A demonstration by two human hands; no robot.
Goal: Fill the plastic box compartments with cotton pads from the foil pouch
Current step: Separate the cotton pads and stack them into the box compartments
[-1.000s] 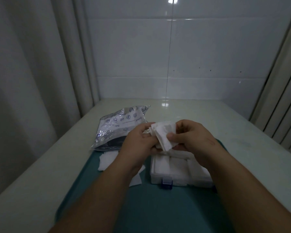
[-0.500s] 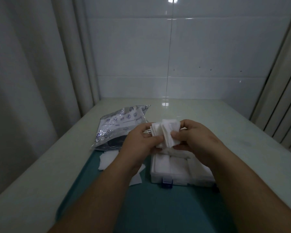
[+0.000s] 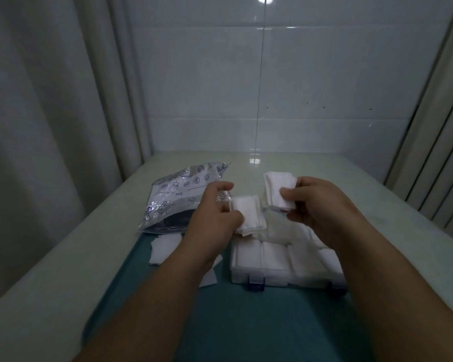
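Note:
My left hand (image 3: 215, 215) pinches a small stack of white cotton pads (image 3: 249, 215) above the far left part of the clear plastic box (image 3: 267, 278). My right hand (image 3: 322, 205) holds a second stack of cotton pads (image 3: 277, 189) higher and to the right, over the box's back. The box sits on a teal mat, its near compartments filled with white pads. Its back part is hidden by my hands. The silver foil pouch (image 3: 178, 197) lies to the left behind my left hand.
Loose cotton pads (image 3: 165, 246) lie on the teal mat (image 3: 246, 322) left of the box, partly under my left forearm. The box has a dark blue latch (image 3: 255, 283) at its front. A curtain hangs at the left, a tiled wall stands behind.
The single bundle of pads held between both hands has been split in two. My left hand moved down-left with one stack, my right hand moved right with the other.

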